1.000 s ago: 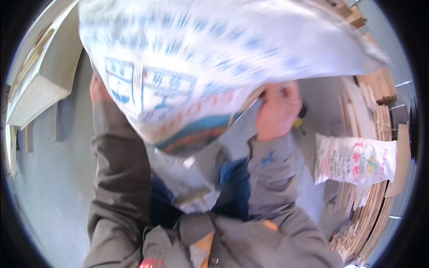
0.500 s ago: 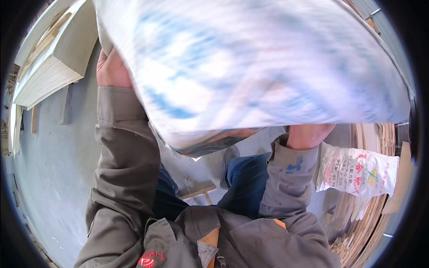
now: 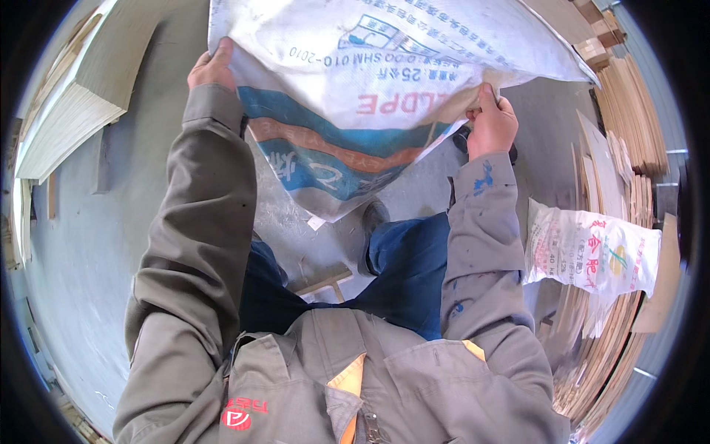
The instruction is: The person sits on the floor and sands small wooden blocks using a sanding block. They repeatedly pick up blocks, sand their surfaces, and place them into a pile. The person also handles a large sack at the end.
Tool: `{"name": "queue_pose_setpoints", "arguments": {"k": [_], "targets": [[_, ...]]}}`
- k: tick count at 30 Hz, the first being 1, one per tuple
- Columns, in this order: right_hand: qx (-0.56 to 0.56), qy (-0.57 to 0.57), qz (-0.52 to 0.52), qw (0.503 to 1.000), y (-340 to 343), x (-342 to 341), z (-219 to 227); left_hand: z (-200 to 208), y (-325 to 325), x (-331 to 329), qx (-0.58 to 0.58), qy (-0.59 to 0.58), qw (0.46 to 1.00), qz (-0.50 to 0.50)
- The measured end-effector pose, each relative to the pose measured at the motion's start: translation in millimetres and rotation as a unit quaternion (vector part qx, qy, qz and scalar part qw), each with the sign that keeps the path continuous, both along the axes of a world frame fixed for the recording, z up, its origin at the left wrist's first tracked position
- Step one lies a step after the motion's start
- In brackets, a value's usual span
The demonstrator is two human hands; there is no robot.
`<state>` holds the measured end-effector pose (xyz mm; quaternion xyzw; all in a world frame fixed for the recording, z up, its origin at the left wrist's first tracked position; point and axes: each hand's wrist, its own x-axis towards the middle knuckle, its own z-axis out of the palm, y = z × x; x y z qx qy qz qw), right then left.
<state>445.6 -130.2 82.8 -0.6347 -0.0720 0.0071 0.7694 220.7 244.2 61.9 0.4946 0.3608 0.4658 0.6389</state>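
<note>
A large white woven plastic sack [image 3: 370, 81] with blue and orange bands hangs spread out in front of me, printed side showing. My left hand [image 3: 213, 68] grips its left edge, thumb on the printed face. On the other side my right hand [image 3: 491, 126] pinches the sack's right edge between thumb and fingers. Between the hands the material sags, and its banded part comes down to a point above my feet. The far part of the sack runs out of view at the top.
At the far left stands a thick stack of pale sheets [image 3: 81, 111] on supports. Wooden boards and strips [image 3: 629, 111] are piled along the right, with another white printed sack [image 3: 592, 248] lying over them. A small wooden piece [image 3: 319, 284] is on the floor between my legs.
The sack has come down and away from me, and its blue and orange bands now show. My right hand, partly covered before, is now in plain sight, farther forward.
</note>
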Motion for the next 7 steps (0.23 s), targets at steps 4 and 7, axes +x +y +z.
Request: {"name": "queue_pose_setpoints", "arguments": {"k": [4,7], "targets": [[0.004,0.04,-0.036,0.999,5.6,-22.7,14.8,-1.5,0.2,0.0,0.033,-0.017,0.998,-0.052],[0.038,-0.059,0.087,0.994,35.4,-68.2,23.1,-28.1,29.1,-0.1,0.015,0.051,0.999,-0.011]]}}
